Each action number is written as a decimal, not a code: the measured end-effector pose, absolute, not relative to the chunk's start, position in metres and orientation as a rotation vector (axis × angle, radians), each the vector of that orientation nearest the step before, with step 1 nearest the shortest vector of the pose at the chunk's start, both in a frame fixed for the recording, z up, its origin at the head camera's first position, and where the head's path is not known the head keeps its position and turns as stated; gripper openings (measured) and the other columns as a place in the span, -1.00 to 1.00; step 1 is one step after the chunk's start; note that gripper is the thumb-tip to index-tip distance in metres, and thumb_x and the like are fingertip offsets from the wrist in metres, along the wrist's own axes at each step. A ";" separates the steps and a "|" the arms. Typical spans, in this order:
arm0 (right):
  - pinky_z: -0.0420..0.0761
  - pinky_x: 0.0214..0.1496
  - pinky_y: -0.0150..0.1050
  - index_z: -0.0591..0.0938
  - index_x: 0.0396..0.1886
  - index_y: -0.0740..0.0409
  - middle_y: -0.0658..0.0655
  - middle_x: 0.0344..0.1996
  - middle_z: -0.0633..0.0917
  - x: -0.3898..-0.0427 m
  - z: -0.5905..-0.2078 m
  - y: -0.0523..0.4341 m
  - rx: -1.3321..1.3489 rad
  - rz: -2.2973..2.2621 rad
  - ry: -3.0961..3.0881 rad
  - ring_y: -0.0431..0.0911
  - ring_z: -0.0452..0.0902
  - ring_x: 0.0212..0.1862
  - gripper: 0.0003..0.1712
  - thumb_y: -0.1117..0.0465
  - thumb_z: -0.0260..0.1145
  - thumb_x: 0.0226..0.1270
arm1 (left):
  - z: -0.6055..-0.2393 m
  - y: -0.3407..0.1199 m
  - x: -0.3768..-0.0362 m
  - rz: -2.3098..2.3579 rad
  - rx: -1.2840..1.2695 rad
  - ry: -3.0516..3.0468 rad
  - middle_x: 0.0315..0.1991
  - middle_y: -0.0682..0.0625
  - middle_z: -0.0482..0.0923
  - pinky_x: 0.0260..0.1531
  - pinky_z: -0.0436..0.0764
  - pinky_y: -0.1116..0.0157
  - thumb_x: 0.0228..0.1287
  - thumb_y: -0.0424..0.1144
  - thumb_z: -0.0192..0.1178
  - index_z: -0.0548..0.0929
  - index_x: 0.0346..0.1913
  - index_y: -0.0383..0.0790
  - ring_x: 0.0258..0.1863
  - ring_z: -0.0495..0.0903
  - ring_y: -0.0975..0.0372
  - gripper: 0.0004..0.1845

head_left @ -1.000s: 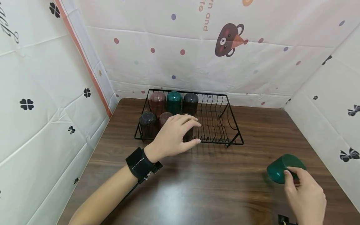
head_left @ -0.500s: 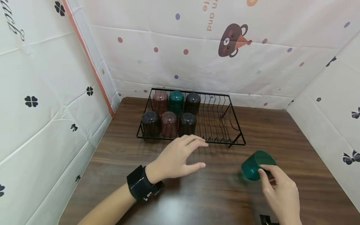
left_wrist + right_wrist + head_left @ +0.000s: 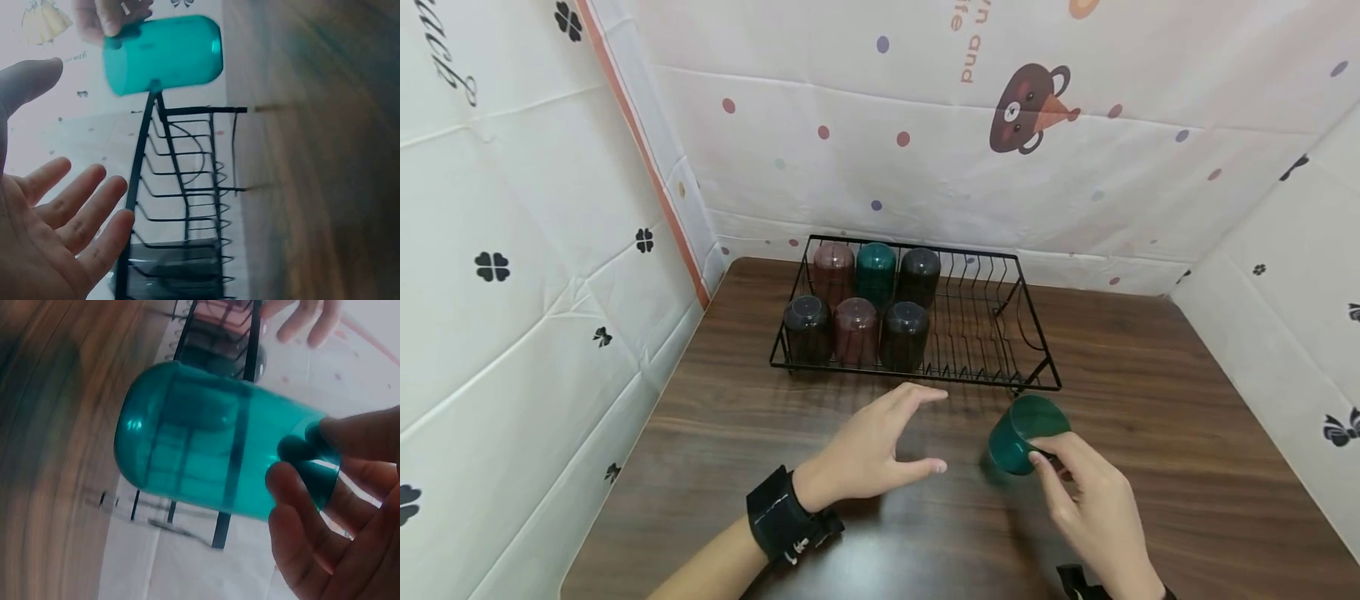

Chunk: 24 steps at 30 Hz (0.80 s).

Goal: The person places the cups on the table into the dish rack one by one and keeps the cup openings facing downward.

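Note:
My right hand pinches a translucent teal cup at its rim, thumb on one side and fingers on the other. The cup's open mouth faces up and toward that hand, in front of the rack's right front corner. Left of it, my left hand holds nothing; its thumb and fingers spread apart toward the cup, with a gap between. Behind both hands stands a black wire rack. Upside-down cups fill its left part: a pink cup between dark grey cups in front, and a pink, a teal and a dark one behind.
The brown wood-grain table carries the rack near its back edge. Bare wires show in the rack's right half. Patterned white sheets hang at the back and both sides. Each wrist wears a black band.
My right hand has carried the teal cup leftward across the table. My left hand has drawn back from the rack's front cups toward the front, its fingers spread.

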State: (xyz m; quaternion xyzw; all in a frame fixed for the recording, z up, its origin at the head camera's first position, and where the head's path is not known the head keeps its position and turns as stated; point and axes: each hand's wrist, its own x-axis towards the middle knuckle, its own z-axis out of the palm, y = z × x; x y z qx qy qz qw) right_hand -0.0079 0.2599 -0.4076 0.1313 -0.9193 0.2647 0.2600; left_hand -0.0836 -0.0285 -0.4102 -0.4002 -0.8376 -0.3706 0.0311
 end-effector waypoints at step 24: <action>0.50 -0.11 -0.59 0.71 -0.11 -0.11 -0.19 -0.17 0.69 -0.028 -0.411 0.207 0.959 0.908 -2.412 -0.35 0.55 -0.17 -0.64 0.41 0.46 0.20 | -0.449 -0.027 -0.090 -1.404 -1.179 -2.697 0.46 0.13 0.35 0.28 0.56 0.11 0.12 0.18 0.48 0.06 0.59 0.17 0.35 0.48 0.24 0.07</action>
